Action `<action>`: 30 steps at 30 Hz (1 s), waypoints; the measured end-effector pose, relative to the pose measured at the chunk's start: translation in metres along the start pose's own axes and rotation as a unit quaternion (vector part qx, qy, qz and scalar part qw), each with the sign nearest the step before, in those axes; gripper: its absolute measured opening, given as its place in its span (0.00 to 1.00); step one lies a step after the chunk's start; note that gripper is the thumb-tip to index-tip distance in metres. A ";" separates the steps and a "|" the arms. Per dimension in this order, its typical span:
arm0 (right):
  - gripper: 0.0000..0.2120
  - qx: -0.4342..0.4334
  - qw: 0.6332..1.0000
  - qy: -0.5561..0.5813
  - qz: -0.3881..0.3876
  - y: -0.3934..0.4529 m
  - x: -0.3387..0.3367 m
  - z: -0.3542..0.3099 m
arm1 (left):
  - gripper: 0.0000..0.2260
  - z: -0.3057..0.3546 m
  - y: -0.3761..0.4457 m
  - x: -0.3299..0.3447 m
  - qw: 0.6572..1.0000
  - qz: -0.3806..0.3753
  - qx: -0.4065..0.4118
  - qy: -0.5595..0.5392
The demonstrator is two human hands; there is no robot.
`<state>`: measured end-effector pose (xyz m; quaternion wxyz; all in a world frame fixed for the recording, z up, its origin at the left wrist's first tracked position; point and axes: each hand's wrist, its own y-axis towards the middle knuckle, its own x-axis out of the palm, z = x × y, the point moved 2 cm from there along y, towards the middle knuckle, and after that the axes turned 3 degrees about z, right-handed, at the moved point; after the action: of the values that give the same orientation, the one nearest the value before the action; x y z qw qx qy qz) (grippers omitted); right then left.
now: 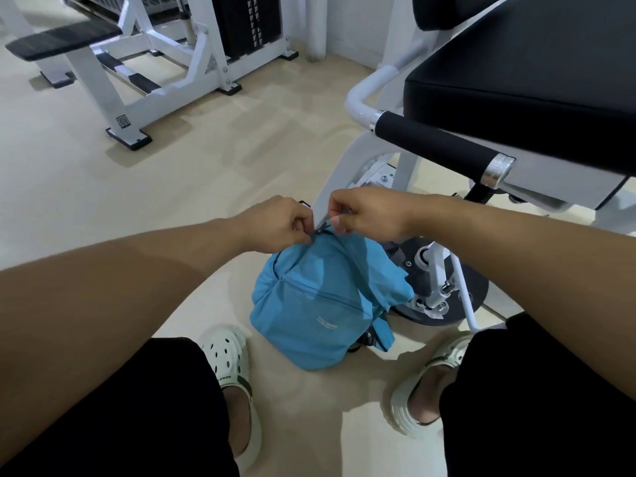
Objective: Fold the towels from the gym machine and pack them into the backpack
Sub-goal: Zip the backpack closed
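A light blue backpack (309, 304) stands upright on the floor between my feet, leaning toward the gym machine (516, 84) on the right. Both hands meet at its top. My left hand (278, 225) pinches the fabric or zipper at the peak. My right hand (364, 211) pinches a small dark zipper pull right beside it. No towel shows anywhere; the backpack's inside is hidden.
The machine's black padded seat and a black-gripped handle (437, 146) overhang at right, with its round base plate (444, 290) behind the backpack. A white bench frame (113, 63) stands at the far left. Beige floor lies between. My white clogs (227, 359) flank the backpack.
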<state>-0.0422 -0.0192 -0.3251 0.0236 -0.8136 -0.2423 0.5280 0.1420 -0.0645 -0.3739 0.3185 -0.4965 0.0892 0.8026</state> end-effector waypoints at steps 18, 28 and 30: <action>0.08 0.032 0.972 0.229 -0.048 0.005 0.005 0.010 | 0.31 0.018 -0.019 -0.013 0.909 -0.053 -0.374 -0.178; 0.07 0.093 0.971 0.208 -0.066 0.000 0.012 0.023 | 0.07 0.026 -0.003 -0.004 0.845 0.154 -0.356 -0.367; 0.06 0.125 0.969 0.192 -0.091 0.001 0.021 0.032 | 0.06 0.025 -0.004 -0.008 0.835 0.191 -0.362 -0.367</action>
<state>-0.0628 -0.0182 -0.3570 0.2195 -0.8647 -0.2383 0.3839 0.1283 -0.0531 -0.3535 -0.0339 -0.2185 -0.2381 0.9457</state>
